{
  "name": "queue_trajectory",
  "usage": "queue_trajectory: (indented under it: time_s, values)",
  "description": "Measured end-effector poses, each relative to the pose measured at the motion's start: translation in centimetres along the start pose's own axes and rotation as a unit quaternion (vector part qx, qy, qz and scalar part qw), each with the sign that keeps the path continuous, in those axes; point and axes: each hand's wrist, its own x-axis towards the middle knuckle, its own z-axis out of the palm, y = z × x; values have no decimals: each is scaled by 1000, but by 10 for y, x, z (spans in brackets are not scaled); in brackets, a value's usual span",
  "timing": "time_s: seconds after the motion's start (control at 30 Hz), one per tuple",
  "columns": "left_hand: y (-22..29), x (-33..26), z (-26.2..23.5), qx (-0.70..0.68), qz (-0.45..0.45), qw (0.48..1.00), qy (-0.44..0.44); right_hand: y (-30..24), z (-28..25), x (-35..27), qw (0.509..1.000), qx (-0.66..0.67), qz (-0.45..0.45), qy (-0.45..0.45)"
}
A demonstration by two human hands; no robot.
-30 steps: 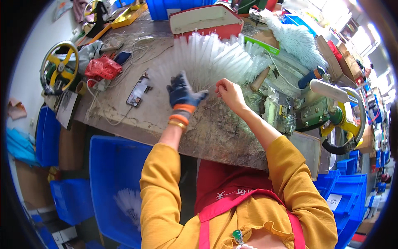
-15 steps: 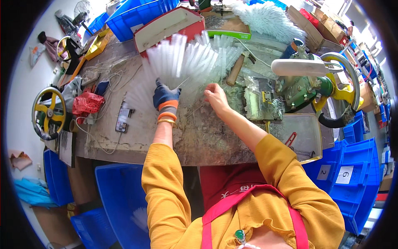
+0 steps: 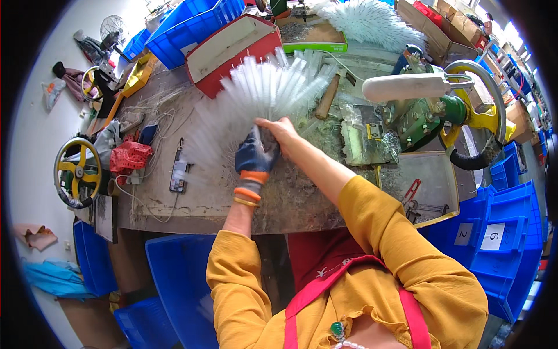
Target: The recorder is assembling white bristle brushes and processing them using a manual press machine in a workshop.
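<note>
Fanning out toward twelve o'clock, the clear bristles [image 3: 256,99] lie on the bench [image 3: 174,209]; gloved left hand [image 3: 256,156] and bare right hand [image 3: 280,129], touching, clamp their base.

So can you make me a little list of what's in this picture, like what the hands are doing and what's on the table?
left hand: in a dark glove with an orange cuff, pressing on the base of the fan of clear plastic bristles
right hand: bare, gripping the same base beside the glove
table: grey, worn, strewn with clear offcuts
behind the fan: red tray
right of the fan: hammer, green machine
left side: phone, red cloth, yellow handwheel
</note>
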Motion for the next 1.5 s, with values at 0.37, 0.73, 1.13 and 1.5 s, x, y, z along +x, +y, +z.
queue_trajectory:
  time_s: [0.37, 0.73, 1.13, 1.5]
  values:
    - [-29, -14, 22, 144, 137, 978, 69, -4, -40, 4, 922, -318, -200, 95]
    - [-10, -25, 24, -39, 110, 993, -10, -24, -28, -20, 760, -614, -111, 180]
    - [10, -46, 44, -116, 145, 982, -32, -1, -37, -18, 756, -572, -111, 298]
    - [18, -37, 23, -182, 83, 980, -13, -35, -39, -30, 749, -617, -129, 205]
